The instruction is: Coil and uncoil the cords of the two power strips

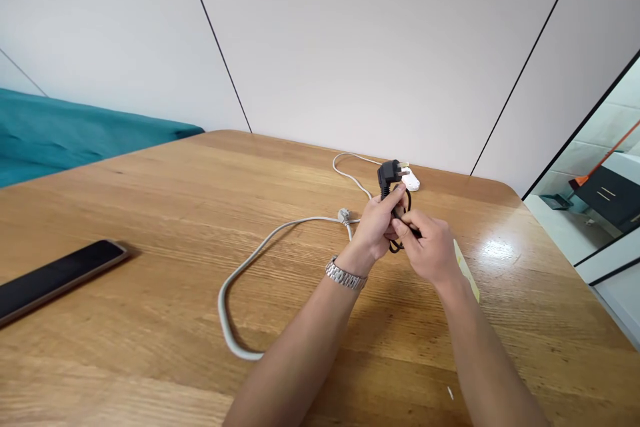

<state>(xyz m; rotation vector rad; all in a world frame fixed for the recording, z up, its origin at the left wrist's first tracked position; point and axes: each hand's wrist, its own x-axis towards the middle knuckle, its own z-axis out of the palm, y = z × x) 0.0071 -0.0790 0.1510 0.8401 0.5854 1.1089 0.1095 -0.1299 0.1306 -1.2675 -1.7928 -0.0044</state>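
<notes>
Above the wooden table, my left hand [373, 224] is closed around a black power cord [409, 199], with a watch on that wrist. The cord's black plug [390, 174] sticks up past the left thumb, its metal prongs pointing right. My right hand [427, 244] meets the left one and pinches a black part of the cord; its fingers partly hide what they grip. A loop of the cord hangs below the hands. Behind the left wrist, a grey plug [344, 215] on a grey cable [250, 260] lies on the tabletop.
The wooden table [165, 194] runs to a white wall. A white adapter-like piece [411, 180] with a thin white cable [345, 155] lies behind the hands. Yellow paper [466, 270] is partly under the right forearm. A dark flat device [60, 277] lies left, near a teal sofa [85, 127].
</notes>
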